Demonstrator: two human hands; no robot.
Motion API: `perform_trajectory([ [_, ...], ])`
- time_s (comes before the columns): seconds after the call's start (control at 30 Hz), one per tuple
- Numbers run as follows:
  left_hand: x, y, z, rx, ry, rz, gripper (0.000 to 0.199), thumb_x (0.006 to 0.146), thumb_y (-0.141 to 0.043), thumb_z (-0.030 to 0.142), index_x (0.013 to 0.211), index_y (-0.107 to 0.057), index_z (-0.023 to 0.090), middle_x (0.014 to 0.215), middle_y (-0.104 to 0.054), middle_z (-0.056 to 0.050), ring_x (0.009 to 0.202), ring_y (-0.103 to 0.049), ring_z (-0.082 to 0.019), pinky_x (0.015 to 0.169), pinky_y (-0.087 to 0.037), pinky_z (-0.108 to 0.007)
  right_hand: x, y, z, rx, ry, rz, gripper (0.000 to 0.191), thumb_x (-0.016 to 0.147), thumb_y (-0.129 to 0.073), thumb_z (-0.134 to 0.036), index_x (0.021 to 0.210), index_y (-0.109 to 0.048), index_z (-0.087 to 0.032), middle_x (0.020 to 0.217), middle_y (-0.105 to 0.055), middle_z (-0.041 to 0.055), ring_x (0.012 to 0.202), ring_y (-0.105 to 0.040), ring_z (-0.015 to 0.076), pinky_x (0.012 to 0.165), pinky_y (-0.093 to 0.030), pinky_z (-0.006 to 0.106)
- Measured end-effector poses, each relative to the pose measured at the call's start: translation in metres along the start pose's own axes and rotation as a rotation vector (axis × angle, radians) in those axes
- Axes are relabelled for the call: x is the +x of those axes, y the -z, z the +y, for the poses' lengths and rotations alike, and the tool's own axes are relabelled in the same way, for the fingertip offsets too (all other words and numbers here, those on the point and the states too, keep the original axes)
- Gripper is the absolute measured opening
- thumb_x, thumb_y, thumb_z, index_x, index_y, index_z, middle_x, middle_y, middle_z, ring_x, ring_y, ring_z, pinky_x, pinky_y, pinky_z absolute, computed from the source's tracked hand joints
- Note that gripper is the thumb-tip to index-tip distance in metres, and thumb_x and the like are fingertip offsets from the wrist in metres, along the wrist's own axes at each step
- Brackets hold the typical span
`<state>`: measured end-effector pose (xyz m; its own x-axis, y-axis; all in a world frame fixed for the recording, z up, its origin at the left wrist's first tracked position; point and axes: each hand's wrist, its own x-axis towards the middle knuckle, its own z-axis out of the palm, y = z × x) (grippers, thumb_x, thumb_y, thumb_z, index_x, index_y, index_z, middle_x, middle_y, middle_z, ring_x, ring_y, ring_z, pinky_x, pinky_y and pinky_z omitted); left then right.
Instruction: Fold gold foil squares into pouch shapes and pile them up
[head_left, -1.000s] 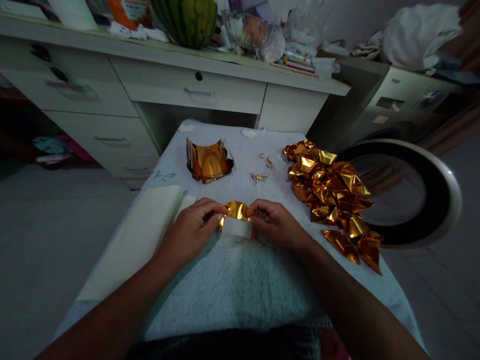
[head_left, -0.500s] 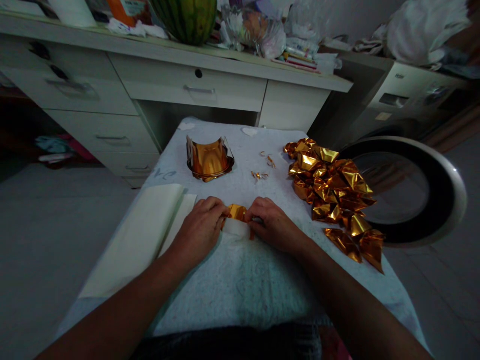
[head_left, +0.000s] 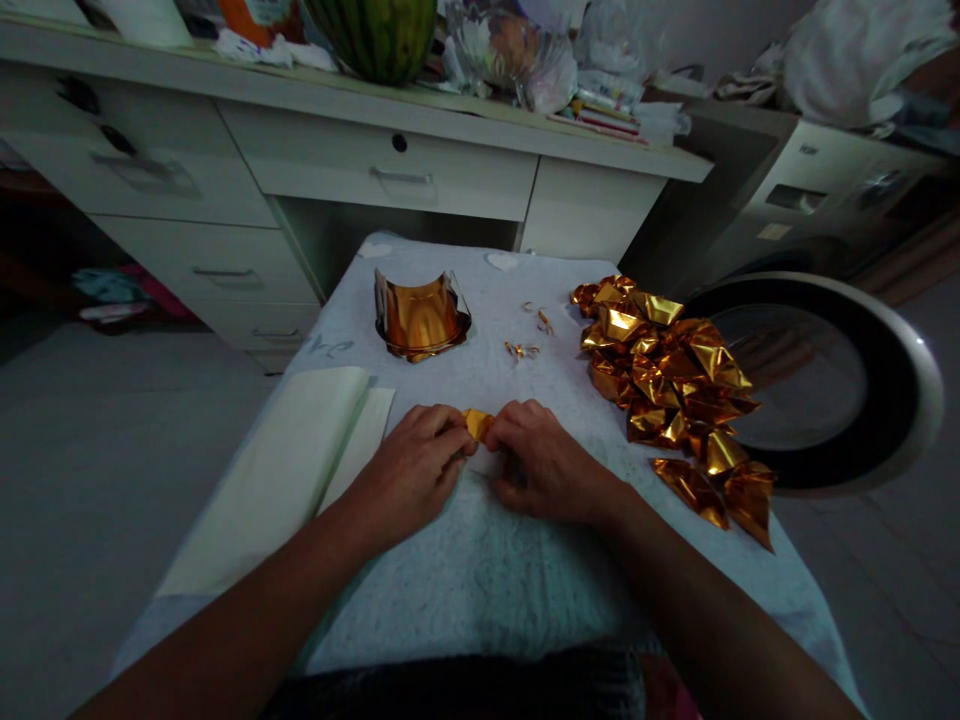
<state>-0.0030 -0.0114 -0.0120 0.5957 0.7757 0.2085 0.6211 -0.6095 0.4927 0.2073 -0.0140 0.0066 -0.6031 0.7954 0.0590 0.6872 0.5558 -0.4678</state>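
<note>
Between my two hands is a small piece of gold foil paper (head_left: 478,424), with a bit of white sheet showing just below it. My left hand (head_left: 420,458) pinches the foil's left end, fingers closed. My right hand (head_left: 541,455) pinches its right end, also closed. To the left of my left hand lies a stack of white paper sheets (head_left: 277,470). Further back stands a curved stack of gold foil sheets (head_left: 421,315). A heap of folded gold foil pieces (head_left: 664,365) lies to the right.
Tiny gold scraps (head_left: 523,350) lie mid-table on the pale tablecloth (head_left: 480,590). Behind the table is a white drawer desk (head_left: 465,185) bearing a watermelon (head_left: 375,40) and a glass bowl (head_left: 499,50). A washing machine's open round door (head_left: 896,385) is at the right edge.
The gold foil between my hands has become smaller and more rolled up. My fingers have come closer together, and much less of the white sheet shows.
</note>
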Motion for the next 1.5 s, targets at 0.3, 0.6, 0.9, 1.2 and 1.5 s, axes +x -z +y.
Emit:
perform_trajectory([
  [0.3,-0.001,-0.003,0.003,-0.048,0.058,0.001,0.021,0.079,-0.068,0.020,0.100,-0.065,0.025,0.112,-0.055,-0.005,0.107,-0.050,-0.024,0.094,-0.046,-0.044,0.000,0.000,0.000,0.003,0.022,0.023,0.019,0.074,-0.063,-0.022,0.092,-0.058,-0.019,0.095,-0.055,0.0059,0.089,-0.047,0.0216,0.082,-0.038,0.037],
  [0.6,0.000,-0.008,-0.001,-0.020,0.023,0.043,0.014,0.085,-0.063,0.020,0.097,-0.068,0.024,0.109,-0.057,-0.005,0.103,-0.052,-0.023,0.091,-0.047,-0.042,0.001,-0.002,-0.001,-0.026,-0.001,0.035,0.025,0.075,-0.069,-0.030,0.094,-0.057,-0.019,0.097,-0.056,0.0059,0.090,-0.047,0.0224,0.081,-0.038,0.036],
  [0.9,0.001,-0.002,0.006,-0.058,0.083,-0.009,0.020,0.078,-0.068,0.021,0.098,-0.067,0.023,0.109,-0.055,-0.006,0.105,-0.050,-0.025,0.094,-0.045,-0.046,0.001,-0.004,-0.003,-0.048,-0.009,0.030,0.019,0.076,-0.062,-0.018,0.095,-0.062,-0.020,0.094,-0.058,0.0054,0.088,-0.048,0.0213,0.080,-0.038,0.035],
  [1.2,0.002,-0.004,0.003,-0.053,0.066,0.006,0.015,0.082,-0.066,0.021,0.097,-0.068,0.023,0.107,-0.057,-0.005,0.103,-0.051,-0.024,0.092,-0.046,-0.043,0.003,-0.006,0.001,-0.018,-0.002,0.055,0.009,0.081,-0.058,-0.016,0.089,-0.061,-0.018,0.090,-0.059,0.0045,0.087,-0.049,0.0195,0.080,-0.038,0.033],
  [1.5,0.000,-0.008,-0.003,-0.011,0.011,0.017,0.012,0.088,-0.063,0.023,0.099,-0.069,0.023,0.107,-0.058,-0.005,0.100,-0.053,-0.022,0.088,-0.047,-0.040,-0.002,0.011,0.004,0.151,0.058,-0.009,0.032,0.069,-0.059,-0.007,0.098,-0.057,-0.019,0.095,-0.058,0.0048,0.090,-0.049,0.0209,0.085,-0.040,0.036],
])
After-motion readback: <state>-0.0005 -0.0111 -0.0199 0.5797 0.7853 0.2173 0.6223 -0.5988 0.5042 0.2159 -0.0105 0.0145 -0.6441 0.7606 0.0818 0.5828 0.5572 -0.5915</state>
